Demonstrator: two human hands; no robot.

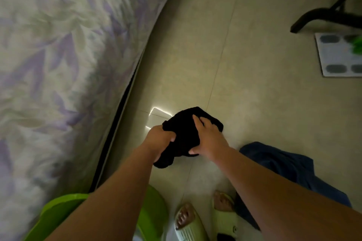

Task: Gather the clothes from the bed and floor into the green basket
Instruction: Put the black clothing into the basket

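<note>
Both arms outstretched | left hand (159, 139) fisted on black garment (186, 133) | right hand (208, 139) gripping it

A home bedroom: floral-covered bed (58, 55), tiled floor (244, 64), bathroom scale (340, 55).

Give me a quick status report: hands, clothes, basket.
Both hands, left and right, gripping black garment above floor. Green basket below left arm, near bed. Blue garment on floor at right, not yet gathered. Nothing blocking.
</note>
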